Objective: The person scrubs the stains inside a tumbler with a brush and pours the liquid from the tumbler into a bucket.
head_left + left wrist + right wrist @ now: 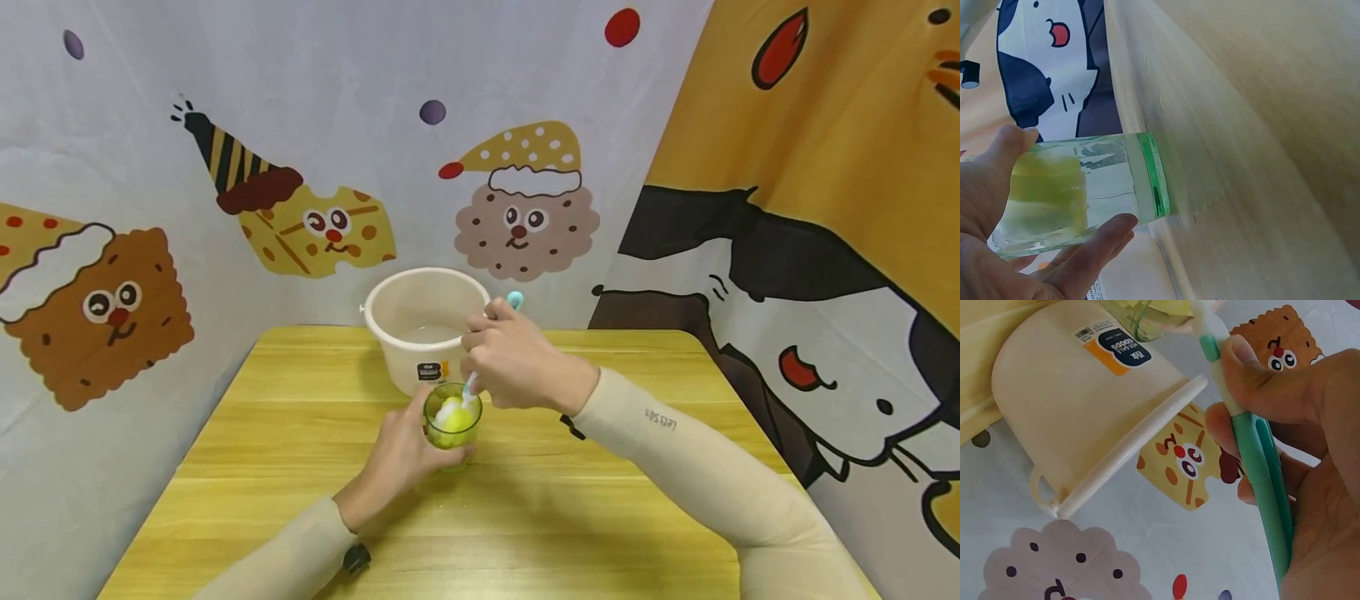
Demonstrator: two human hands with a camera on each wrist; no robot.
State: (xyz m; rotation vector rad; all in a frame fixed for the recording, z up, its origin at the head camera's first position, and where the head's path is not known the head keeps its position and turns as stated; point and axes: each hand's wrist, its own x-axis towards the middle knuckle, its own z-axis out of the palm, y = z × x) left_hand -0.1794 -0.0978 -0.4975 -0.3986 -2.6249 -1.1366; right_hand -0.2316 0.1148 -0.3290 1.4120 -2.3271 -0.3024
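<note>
A clear green-tinted drinking glass stands near the middle of the table, with my left hand curled round its side. My right hand grips the teal and white handle of a cup brush, thumb and fingers wrapped about it. The brush slants down into the glass. Inside the glass lies its yellow and white sponge head, seen blurred through the wall in the left wrist view. The handle's teal end sticks out above my right hand. My right palm hides part of the handle in the head view.
Just behind the glass stands a cream bucket with a dark and orange label, near the table's back edge. The wooden table meets a curtain printed with cartoon figures at the back and sides.
</note>
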